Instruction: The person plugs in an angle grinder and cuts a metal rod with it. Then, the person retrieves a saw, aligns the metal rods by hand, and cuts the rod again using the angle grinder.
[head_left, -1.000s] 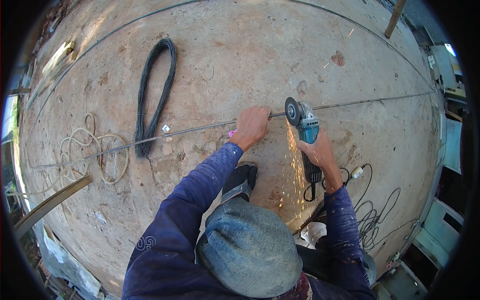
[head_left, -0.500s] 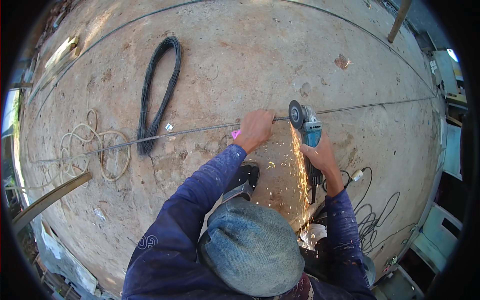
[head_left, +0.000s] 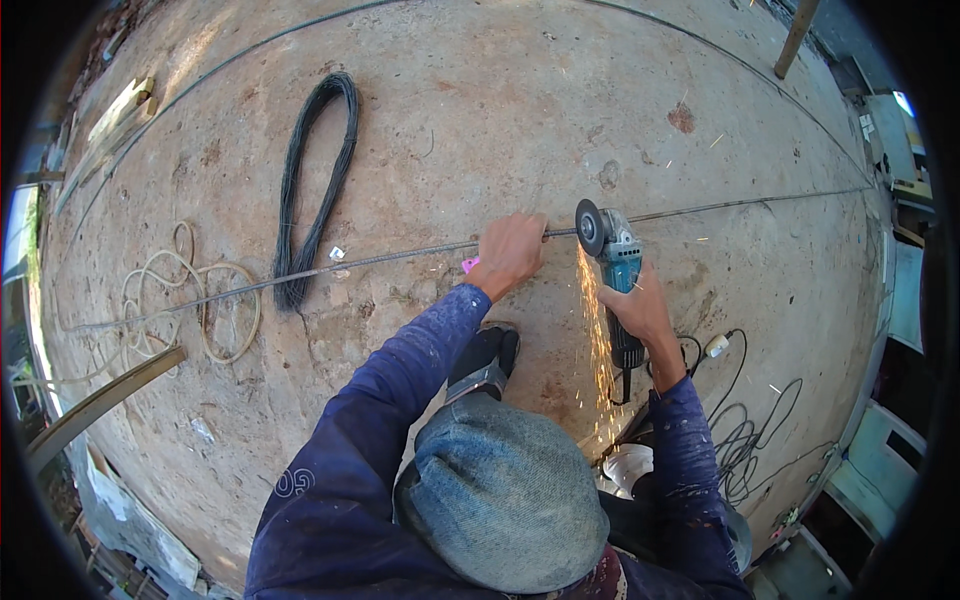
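My right hand [head_left: 640, 306] grips a teal and black angle grinder [head_left: 622, 285], held with its disc end pointing away from me. The dark cutting disc [head_left: 591, 228] meets a long steel rebar [head_left: 400, 255] that crosses in front of me. A stream of orange sparks [head_left: 597, 345] falls from the disc toward me. Just left of the disc, my left hand [head_left: 511, 252] is wrapped around the rebar. A small pink object [head_left: 470, 265] shows beside that hand's wrist.
A bundle of dark tie wire [head_left: 350, 130] lies on the concrete floor beyond the rebar. A pale hose [head_left: 205, 330] is coiled at the left. Black cable [head_left: 745, 445] with a white plug [head_left: 717, 346] lies at the right. A curved strip [head_left: 110, 400] juts in at the lower left.
The spark stream looks thinner, with a few stray sparks farther right. Both hands and the grinder stay almost in place.
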